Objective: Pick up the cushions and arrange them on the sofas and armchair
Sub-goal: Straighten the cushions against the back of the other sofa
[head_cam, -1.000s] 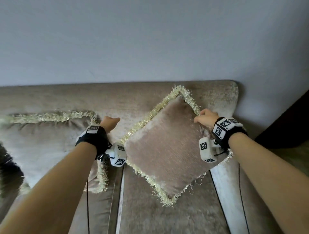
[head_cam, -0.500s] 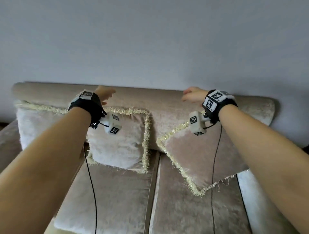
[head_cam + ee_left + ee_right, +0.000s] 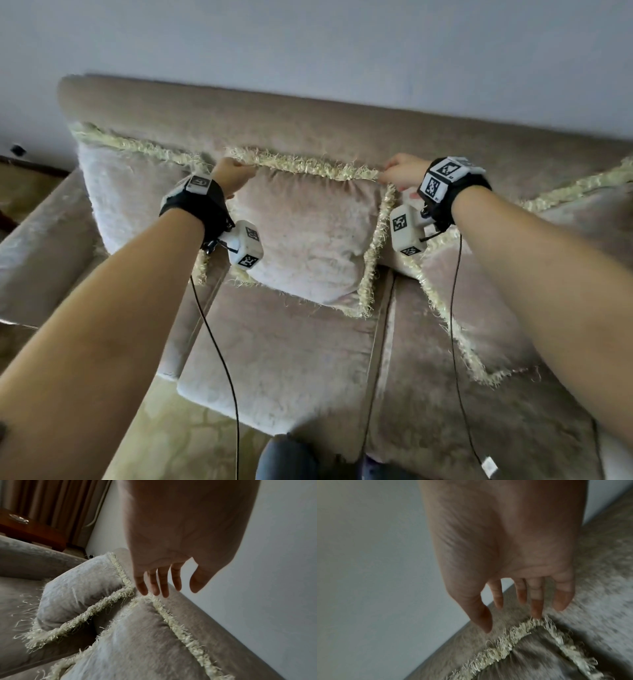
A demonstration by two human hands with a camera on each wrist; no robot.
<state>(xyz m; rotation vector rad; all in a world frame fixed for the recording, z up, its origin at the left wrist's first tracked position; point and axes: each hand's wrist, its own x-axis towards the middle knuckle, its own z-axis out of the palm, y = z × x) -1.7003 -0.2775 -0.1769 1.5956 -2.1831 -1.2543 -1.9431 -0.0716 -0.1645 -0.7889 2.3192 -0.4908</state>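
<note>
Three fringed cushions lean against the backrest of the beige sofa [image 3: 308,113]. The middle cushion [image 3: 308,236] stands upright on the seat, its top fringe running level just under the backrest's upper roll. The left hand [image 3: 233,174] is at that cushion's top left corner and the right hand [image 3: 404,173] at its top right corner, so the cushion hangs directly below and between the two grips.

In the left wrist view the left grip is open: the fingers [image 3: 161,582] point down, nearly straight, with their tips at the fringe of the corner, the thumb held apart from them. In the right wrist view, which is blurred, the right grip is likewise open, its fingers [image 3: 536,601] extended with one tip touching the fringe at the corner and the thumb clear of it. Neither hand is curled round the fabric.

The left cushion [image 3: 126,192] stands beside the middle one, their side fringes meeting near the left wrist. The right cushion [image 3: 479,308] sits tilted on a corner like a diamond, its edge tucked behind the middle cushion's right side.
</note>
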